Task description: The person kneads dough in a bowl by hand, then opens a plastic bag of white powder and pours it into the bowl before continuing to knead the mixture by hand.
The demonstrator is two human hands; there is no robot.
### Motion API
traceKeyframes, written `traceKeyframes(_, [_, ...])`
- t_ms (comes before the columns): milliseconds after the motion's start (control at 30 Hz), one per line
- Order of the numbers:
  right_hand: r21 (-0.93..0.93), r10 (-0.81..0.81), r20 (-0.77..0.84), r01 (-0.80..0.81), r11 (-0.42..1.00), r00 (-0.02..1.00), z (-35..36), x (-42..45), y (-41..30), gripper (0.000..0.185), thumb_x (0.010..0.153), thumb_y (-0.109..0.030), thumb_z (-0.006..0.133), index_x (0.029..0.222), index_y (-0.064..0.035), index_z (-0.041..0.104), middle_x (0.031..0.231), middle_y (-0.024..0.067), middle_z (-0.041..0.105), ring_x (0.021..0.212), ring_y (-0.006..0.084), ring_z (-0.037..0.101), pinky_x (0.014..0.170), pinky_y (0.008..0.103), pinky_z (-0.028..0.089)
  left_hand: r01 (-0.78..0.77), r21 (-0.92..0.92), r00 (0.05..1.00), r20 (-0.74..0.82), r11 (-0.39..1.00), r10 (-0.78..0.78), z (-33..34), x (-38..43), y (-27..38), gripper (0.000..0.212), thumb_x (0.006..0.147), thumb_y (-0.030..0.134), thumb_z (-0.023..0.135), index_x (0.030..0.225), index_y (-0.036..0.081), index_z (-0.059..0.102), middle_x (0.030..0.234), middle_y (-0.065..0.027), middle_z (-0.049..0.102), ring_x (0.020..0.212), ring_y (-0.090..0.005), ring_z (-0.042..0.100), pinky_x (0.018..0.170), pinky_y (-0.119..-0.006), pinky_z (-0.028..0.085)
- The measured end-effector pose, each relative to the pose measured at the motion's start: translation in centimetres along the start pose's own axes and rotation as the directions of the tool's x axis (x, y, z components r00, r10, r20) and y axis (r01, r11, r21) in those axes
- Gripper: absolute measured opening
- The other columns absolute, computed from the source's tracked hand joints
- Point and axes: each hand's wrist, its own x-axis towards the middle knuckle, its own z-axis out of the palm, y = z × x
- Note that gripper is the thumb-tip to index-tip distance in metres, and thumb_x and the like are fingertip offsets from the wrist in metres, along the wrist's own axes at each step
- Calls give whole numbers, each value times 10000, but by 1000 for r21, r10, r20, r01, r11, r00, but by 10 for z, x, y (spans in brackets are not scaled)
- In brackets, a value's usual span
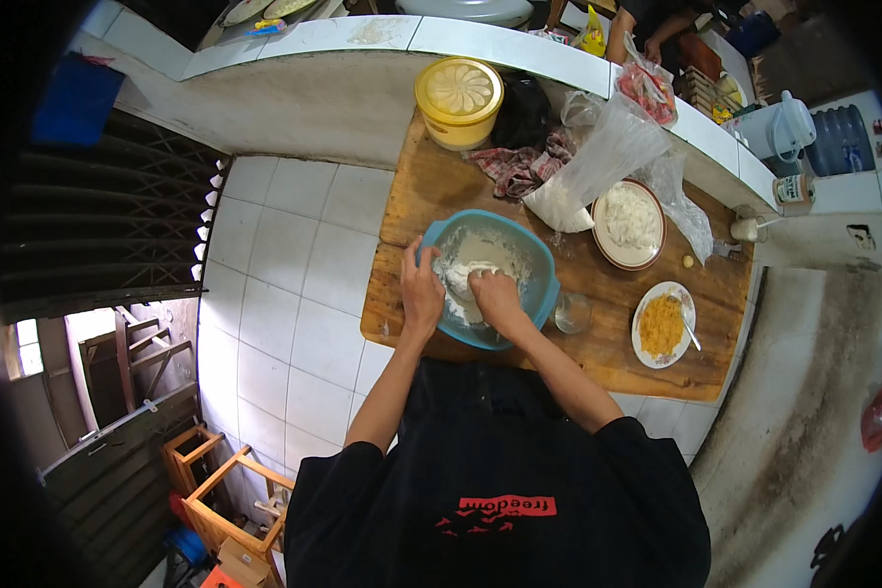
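Note:
My left hand [422, 288] grips the left rim of a blue plastic basin [542, 261], its thumb over the edge. Inside the basin, my right hand [495, 295] has its fingers curled into a white floury dough [464, 276]; the fingertips are hidden. Loose flour coats the basin's inner walls. Just right of the basin stands a clear drinking glass [573, 314]. Beyond it, a clear plastic bag with white flour [564, 206] leans near a brown-rimmed plate [627, 259] bearing a white, lumpy food [630, 217].
The wooden table [610, 345] also bears a plate of orange grated food [661, 325] with a spoon [691, 332], a yellow lidded tub [459, 103] and a checked cloth [514, 169]. A tiled ledge [507, 55] runs behind. Past it, another person's arm [665, 37] shows.

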Motion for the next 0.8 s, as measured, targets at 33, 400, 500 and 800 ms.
traceKeyframes(33, [21, -30, 19, 29, 999, 999, -2, -2, -2, 225, 769, -25, 627, 989, -25, 676, 961, 254, 685, 851, 396, 689, 744, 470, 572, 2, 3, 1000, -2, 1000, -2, 0, -1, 0, 351, 799, -130, 501, 1100, 13, 612, 1332, -227, 516, 1223, -434, 513, 1007, -505, 427])
traceKeyframes(400, [601, 268, -232, -79, 796, 935, -25, -1, 9, 441, 754, -28, 723, 1177, 17, 608, 1251, 291, 575, 1129, 476, 584, 951, 505, 480, 0, 10, 1000, 16, 1000, 0, -2, 0, 0, 366, 761, -142, 502, 1077, 16, 598, 1336, -235, 515, 1255, -444, 508, 1001, -492, 446])
traceKeyframes(500, [379, 36, -128, 15, 925, 991, -20, -7, 6, 554, 770, -23, 699, 1306, -18, 560, 1426, 291, 455, 1239, 479, 517, 1023, 499, 455, -18, 11, 1000, 1, 1000, 18, -2, 0, -2, 369, 765, -141, 498, 1084, 12, 604, 1331, -232, 518, 1245, -444, 516, 995, -487, 453])
traceKeyframes(800, [230, -22, -24, 27, 973, 999, 21, -11, -5, 440, 871, -17, 539, 1304, -83, 582, 1355, 288, 524, 1132, 466, 606, 909, 519, 538, 2, -2, 1000, 1, 1000, -2, 0, -1, 0, 352, 780, -136, 514, 1083, 12, 616, 1345, -233, 513, 1240, -436, 510, 1011, -506, 430])
